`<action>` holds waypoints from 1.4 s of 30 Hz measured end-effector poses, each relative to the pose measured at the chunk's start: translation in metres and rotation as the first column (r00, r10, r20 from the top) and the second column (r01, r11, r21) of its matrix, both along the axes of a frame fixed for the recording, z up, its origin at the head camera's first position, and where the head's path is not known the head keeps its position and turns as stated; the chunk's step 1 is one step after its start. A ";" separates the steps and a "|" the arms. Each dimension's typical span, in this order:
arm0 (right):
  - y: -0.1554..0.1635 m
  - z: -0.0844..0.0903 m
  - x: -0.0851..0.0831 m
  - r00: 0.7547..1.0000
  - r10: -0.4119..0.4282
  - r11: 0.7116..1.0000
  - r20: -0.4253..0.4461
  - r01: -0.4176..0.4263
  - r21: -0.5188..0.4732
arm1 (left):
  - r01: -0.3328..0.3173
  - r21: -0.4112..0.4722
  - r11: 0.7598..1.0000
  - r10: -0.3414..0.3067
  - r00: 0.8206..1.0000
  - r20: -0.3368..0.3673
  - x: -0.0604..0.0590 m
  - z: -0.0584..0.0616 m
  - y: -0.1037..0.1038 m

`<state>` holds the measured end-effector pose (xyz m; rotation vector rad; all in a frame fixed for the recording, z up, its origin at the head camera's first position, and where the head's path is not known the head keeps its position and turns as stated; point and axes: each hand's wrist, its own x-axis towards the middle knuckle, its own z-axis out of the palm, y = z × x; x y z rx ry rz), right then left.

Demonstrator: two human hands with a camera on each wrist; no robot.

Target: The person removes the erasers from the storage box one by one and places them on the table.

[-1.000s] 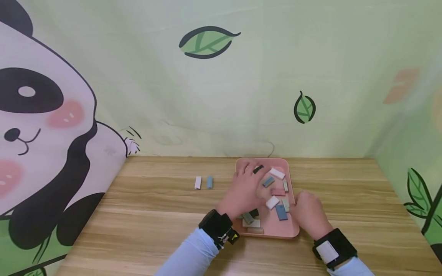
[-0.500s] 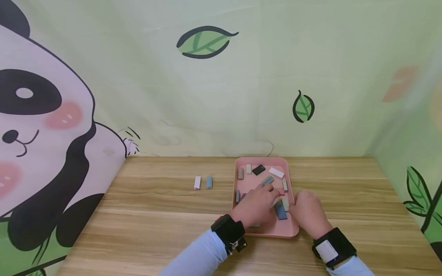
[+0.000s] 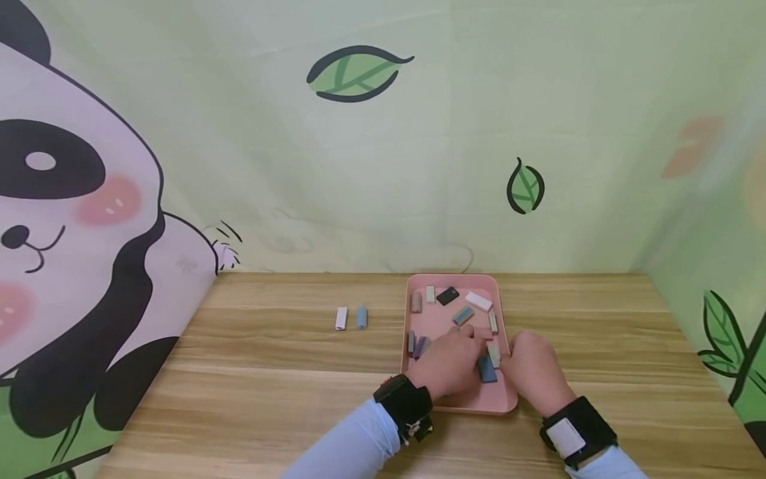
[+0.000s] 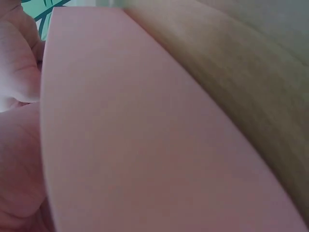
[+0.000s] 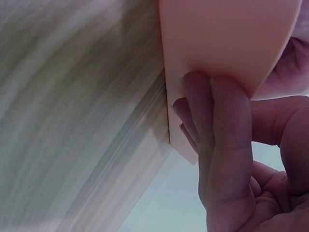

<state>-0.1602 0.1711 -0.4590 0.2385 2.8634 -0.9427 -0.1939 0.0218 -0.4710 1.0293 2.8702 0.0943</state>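
Note:
A pink tray point(image 3: 495, 402) holding several small rectangular blocks lies on the table in the head view. My left hand point(image 3: 450, 362) is down inside it, fingers bent and pointing downward. Its fingertips, and anything between them, are hidden. Close by its fingers lie a pink block point(image 3: 483, 333), a pale grey-green block point(image 3: 493, 354) and a dark blue block point(image 3: 487, 370). My right hand point(image 3: 534, 369) grips the tray's right side. In the right wrist view, its fingers point(image 5: 224, 125) press the outer wall while the thumb reaches toward the rim.
Left of the tray, a white block point(image 3: 341, 318) and a light blue block point(image 3: 362, 317) stand side by side on the wooden table point(image 3: 269, 379). Toward the tray's back lie a black block point(image 3: 447, 295), a white block point(image 3: 479, 301) and a grey-blue block point(image 3: 463, 315).
My left hand has come from the tray's back left toward its middle right, then drawn slightly nearer. A white block visible there earlier is now out of sight. The right hand stays put.

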 end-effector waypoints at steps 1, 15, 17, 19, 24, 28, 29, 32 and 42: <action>0.000 0.000 0.000 1.000 0.000 1.000 0.000 0.000 0.004 | -0.001 -0.002 1.000 0.001 1.000 -0.001 0.000 0.000 -0.001; -0.002 0.003 0.002 1.000 -0.003 1.000 0.011 0.003 0.004 | 0.037 0.101 0.994 -0.036 0.999 -0.007 -0.006 -0.001 -0.012; -0.002 0.003 0.002 1.000 -0.001 1.000 0.009 0.001 0.009 | 0.034 0.163 0.986 -0.039 0.999 0.029 -0.007 0.000 -0.016; -0.002 0.003 0.002 1.000 0.001 1.000 0.011 -0.001 0.008 | 0.015 0.241 0.970 -0.036 0.996 0.082 -0.008 0.003 -0.020; -0.002 0.001 0.002 1.000 0.003 1.000 0.014 -0.004 0.013 | -0.046 0.366 0.929 0.012 0.995 0.096 -0.016 0.018 -0.032; -0.003 0.002 0.002 1.000 -0.006 1.000 0.024 0.006 0.011 | -0.088 0.451 0.888 0.077 0.996 0.043 -0.024 0.030 -0.048; -0.003 0.002 0.002 0.999 -0.009 1.000 0.033 0.009 0.008 | -0.110 0.481 0.870 0.101 0.994 0.046 -0.025 0.033 -0.053; -0.003 0.002 0.003 0.999 -0.013 1.000 0.051 0.012 0.005 | -0.196 0.563 0.803 0.183 0.980 0.080 -0.029 0.042 -0.071; -0.003 0.003 0.003 1.000 -0.004 1.000 0.024 0.003 0.010 | -0.462 0.710 0.532 0.514 0.842 0.163 -0.050 0.038 -0.141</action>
